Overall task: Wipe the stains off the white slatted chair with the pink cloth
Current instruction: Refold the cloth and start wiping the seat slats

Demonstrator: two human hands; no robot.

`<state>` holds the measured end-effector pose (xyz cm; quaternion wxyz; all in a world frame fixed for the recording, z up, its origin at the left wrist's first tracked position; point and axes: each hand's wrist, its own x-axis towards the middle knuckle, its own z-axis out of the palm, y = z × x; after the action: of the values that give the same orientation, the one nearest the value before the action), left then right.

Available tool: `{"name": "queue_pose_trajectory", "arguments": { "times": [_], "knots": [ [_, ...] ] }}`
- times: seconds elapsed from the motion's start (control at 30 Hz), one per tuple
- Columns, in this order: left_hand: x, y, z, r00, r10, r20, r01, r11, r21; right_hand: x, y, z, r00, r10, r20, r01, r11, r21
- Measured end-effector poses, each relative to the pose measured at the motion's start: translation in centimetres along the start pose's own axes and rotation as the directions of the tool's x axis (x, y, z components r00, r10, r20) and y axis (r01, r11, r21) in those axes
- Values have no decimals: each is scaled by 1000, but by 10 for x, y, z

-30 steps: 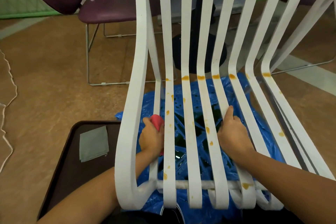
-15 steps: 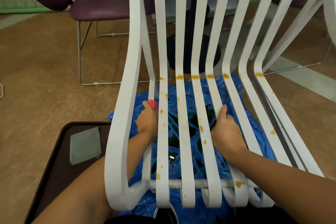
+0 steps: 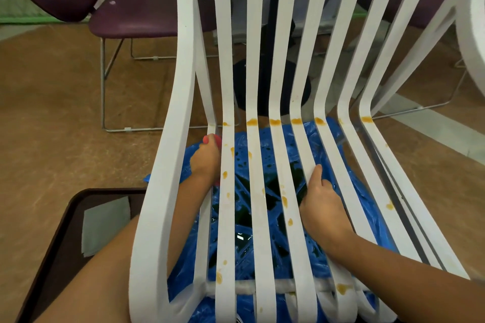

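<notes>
The white slatted chair [image 3: 181, 118] fills the middle of the view, and orange stains [image 3: 275, 121] dot its slats and line the bend. My left hand [image 3: 206, 160] reaches in between the outer frame and the second slat and grips the pink cloth [image 3: 211, 139], which shows just above my fingers against the far end of that slat. Most of the cloth is hidden by my hand. My right hand [image 3: 324, 211] rests on the middle slats, its thumb along one slat and its fingers curled down between them.
Blue plastic sheeting [image 3: 367, 207] lies on the floor under the seat. A dark brown tray [image 3: 65, 223] holding a folded grey cloth [image 3: 105, 225] sits at the lower left. Purple chairs [image 3: 136, 10] with metal legs and a black round table base [image 3: 267, 86] stand behind.
My left hand has slid the pink cloth up the second slat toward the bend. My right hand has shifted slightly forward on the middle slats.
</notes>
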<state>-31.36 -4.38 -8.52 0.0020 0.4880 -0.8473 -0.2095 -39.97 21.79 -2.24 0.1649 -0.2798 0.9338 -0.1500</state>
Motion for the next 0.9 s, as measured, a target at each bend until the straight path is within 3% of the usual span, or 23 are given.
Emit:
{"name": "queue_pose_trajectory", "arguments": {
  "times": [0.17,0.33,0.5,0.53,0.6,0.67,0.77,0.9],
  "knots": [
    [19,6,-24,995,20,101,-33,991,129,3,2,2,1000,-1,-18,1,999,-33],
    [6,30,-53,983,-20,182,21,1000,-4,4,2,5,1000,14,-24,-15,998,-57],
    [15,-1,-25,987,-19,159,50,980,-191,3,2,3,1000,-7,-29,6,999,-32],
    [14,-4,-19,980,-97,173,146,942,-302,2,1,3,1000,-6,-27,6,1000,-28],
    [14,-8,-9,939,-227,260,336,773,-538,3,1,3,1000,-4,-26,4,1000,-28],
    [13,-11,-3,920,-246,305,386,699,-602,4,2,3,1000,-8,-28,7,1000,-29],
    [9,-11,0,925,-274,264,373,788,-490,3,0,2,1000,-2,-29,2,1000,-19],
    [4,-10,2,938,-259,230,338,829,-446,3,2,2,998,-18,-56,19,1000,10]
  ]
}}
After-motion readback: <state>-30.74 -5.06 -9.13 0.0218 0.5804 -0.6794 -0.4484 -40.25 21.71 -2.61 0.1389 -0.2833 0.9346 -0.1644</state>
